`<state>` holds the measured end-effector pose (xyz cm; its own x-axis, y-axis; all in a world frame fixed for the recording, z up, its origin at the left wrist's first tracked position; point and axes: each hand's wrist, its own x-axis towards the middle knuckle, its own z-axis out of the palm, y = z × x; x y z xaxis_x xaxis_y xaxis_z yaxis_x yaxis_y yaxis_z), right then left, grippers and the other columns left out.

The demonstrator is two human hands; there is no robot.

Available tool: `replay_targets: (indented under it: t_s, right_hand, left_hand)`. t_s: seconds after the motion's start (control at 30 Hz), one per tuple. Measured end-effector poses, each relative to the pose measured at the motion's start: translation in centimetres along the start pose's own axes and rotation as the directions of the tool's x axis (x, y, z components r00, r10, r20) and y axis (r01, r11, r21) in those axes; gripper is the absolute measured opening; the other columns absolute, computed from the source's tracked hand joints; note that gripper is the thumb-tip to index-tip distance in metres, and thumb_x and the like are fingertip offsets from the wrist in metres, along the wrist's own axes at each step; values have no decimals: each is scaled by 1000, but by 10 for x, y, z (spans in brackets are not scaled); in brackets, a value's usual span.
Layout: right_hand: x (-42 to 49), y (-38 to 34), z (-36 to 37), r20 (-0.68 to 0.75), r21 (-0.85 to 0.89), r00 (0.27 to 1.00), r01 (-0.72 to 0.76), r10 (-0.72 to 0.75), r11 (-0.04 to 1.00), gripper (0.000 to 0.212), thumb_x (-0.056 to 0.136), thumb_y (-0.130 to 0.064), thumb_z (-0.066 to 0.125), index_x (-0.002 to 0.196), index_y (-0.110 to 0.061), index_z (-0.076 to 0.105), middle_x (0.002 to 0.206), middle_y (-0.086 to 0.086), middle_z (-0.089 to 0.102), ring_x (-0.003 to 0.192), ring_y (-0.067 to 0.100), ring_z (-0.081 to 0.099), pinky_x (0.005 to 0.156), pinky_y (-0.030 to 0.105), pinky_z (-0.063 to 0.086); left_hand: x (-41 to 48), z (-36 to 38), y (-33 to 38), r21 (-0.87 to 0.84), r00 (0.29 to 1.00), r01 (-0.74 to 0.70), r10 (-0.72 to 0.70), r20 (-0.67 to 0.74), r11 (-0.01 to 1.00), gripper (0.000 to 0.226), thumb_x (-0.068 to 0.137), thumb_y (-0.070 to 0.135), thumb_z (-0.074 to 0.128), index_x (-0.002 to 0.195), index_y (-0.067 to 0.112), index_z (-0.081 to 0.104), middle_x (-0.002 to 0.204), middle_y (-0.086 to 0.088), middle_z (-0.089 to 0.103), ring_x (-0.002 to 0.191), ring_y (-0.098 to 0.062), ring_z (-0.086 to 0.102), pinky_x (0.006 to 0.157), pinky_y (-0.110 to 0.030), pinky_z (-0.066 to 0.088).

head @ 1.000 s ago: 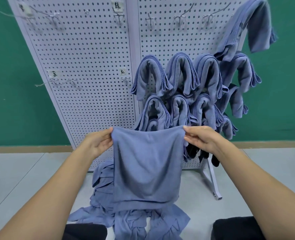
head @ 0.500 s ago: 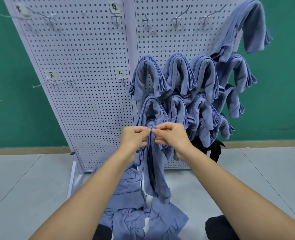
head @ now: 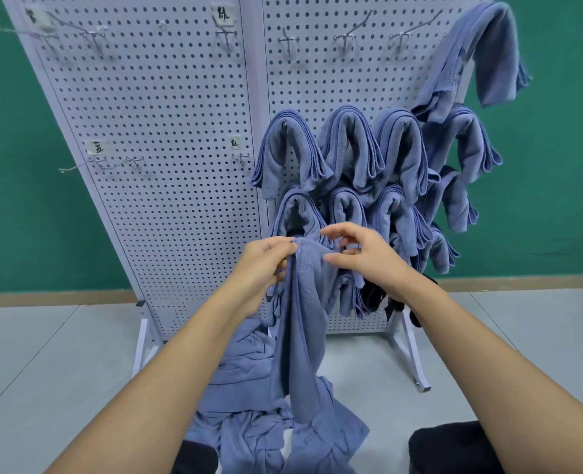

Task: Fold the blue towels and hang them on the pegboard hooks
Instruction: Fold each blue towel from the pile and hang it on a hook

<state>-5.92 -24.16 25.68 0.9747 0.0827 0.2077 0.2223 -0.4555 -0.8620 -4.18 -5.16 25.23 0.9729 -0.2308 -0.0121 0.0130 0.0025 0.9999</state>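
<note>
A blue towel (head: 305, 323), folded lengthwise, hangs from my left hand (head: 266, 261), which grips its top edge in front of the white pegboard (head: 167, 138). My right hand (head: 361, 251) hovers just right of the fold with fingers spread and loosely curled, the thumb near the cloth. Several folded blue towels (head: 348, 155) hang on hooks on the pegboard's right panel, in two rows, with more draped over its right edge (head: 467, 63). A heap of loose blue towels (head: 245, 381) lies on the floor below my hands.
Bare metal hooks (head: 344, 39) run along the pegboard's top row, and others (head: 119, 162) sit on the left panel. The board stands on white feet (head: 416, 364) on a grey floor against a green wall. Dark shapes (head: 454, 446) lie at the bottom edge.
The towel was held spread wide by both hands, then its top corners were brought together. Now my left hand holds the doubled edge and my right hand has let go and opened.
</note>
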Motion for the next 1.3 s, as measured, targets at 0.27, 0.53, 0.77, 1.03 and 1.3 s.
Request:
replay_targets:
  t_s: [0.27,0.53,0.77,1.03,1.3]
  right_hand:
    - [2,7,-9,305,-64,952,-6,25,998,28,81,-26,75,106,-14,69,104,-5,67,97,5,59,89,24,44]
    - [5,1,-5,196,-169,976,132,-98,977,13,85,-24,71,83,-11,68,74,-2,63,70,5,53,70,24,41]
    - [6,7,-5,250,-524,968,116,22,844,31,74,-53,70,85,-23,70,75,5,65,70,17,56,67,39,46]
    - [10,-17,-6,91,-339,987,-92,130,936,37,89,-28,64,65,-9,43,64,8,31,60,18,31,55,29,21]
    - [15,-101,-32,26,-98,997,-70,73,993,26,89,-32,63,77,-12,52,74,9,38,68,22,35,60,30,28]
  left_hand:
    - [-5,-8,4,-79,980,-21,36,198,997,43,93,9,38,66,20,69,66,1,46,65,-13,36,61,-26,34]
    - [-2,-16,-6,270,992,-38,5,124,962,27,80,29,74,103,19,63,86,3,66,77,-9,61,71,-24,49]
    - [2,-3,-21,383,986,-164,152,62,909,18,80,-3,69,90,11,67,82,-6,66,72,-12,58,69,-23,49]
    - [4,-5,-53,215,976,172,-137,-168,961,38,89,15,65,123,11,51,109,-7,56,92,-19,56,79,-30,47]
    - [-51,-1,-115,-327,780,577,-624,-51,748,34,88,44,61,89,11,57,78,-6,53,55,-20,50,52,-27,37]
